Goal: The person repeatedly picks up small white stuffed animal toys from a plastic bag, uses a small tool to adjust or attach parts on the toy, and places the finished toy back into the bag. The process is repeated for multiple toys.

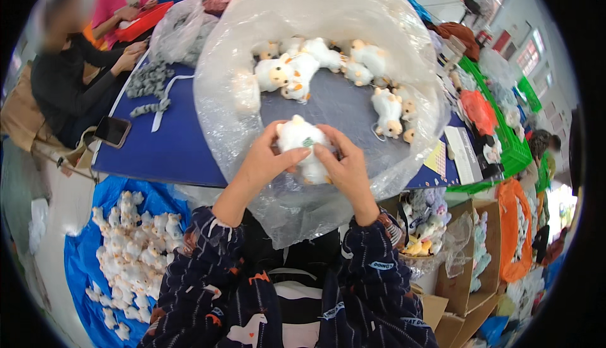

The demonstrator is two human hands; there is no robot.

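Observation:
Between my two hands I hold a small white plush toy with a green patch on it, over the near edge of the table. My left hand is wrapped round its left side, the thumb pressed on the plush. On the other side my right hand grips it, its thumb close to the green patch. Beyond my hands, a large clear plastic bag lies spread open on the blue table. Inside it lie several white plush toys with orange and tan parts, in an arc along the far and right sides.
At lower left, a blue sheet bears a heap of white plush toys. A phone and grey plush pieces lie on the table's left. Two people sit at far left. Cardboard boxes and a green crate stand to the right.

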